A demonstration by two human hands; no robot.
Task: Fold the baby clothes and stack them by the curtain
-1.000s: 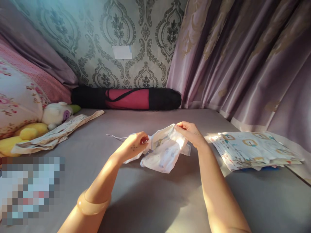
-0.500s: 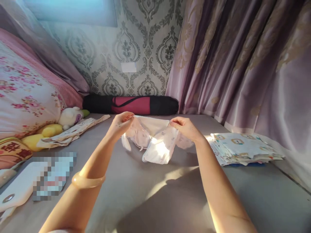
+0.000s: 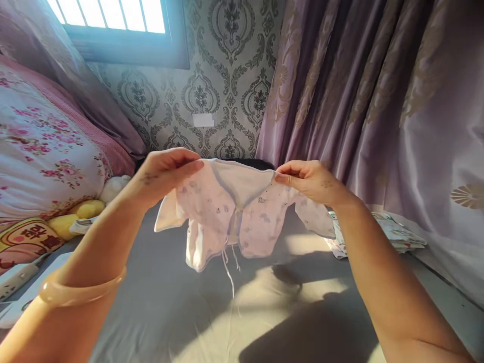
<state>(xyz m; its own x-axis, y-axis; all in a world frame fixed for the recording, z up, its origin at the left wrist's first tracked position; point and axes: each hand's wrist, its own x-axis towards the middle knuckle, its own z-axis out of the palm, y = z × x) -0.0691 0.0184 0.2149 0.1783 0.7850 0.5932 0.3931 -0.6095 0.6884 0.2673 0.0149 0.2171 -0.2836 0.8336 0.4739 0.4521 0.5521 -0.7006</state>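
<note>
A small pale pink baby shirt (image 3: 212, 212) with a faint print, a V neckline and thin white ties hangs spread out between my hands above the grey bed sheet (image 3: 151, 302). At its left shoulder, my left hand (image 3: 166, 174) pinches the cloth between thumb and fingers. My right hand (image 3: 308, 179) grips the opposite shoulder in the same way. Both sleeves dangle outward, and the front ties trail down toward the sheet. A cream bangle (image 3: 81, 292) circles my left forearm.
Folded printed cloths (image 3: 397, 234) lie in a stack at the right, partly behind my right forearm. Along the left are a floral pillow (image 3: 49, 151), yellow plush toys (image 3: 85, 209) and a power strip (image 3: 17, 282). Purple curtains (image 3: 359, 101) hang at the right.
Both hands have lifted the shirt higher and moved wider apart. Its body and sleeves now hang open instead of being bunched. My view has tilted up, bringing the window bars in.
</note>
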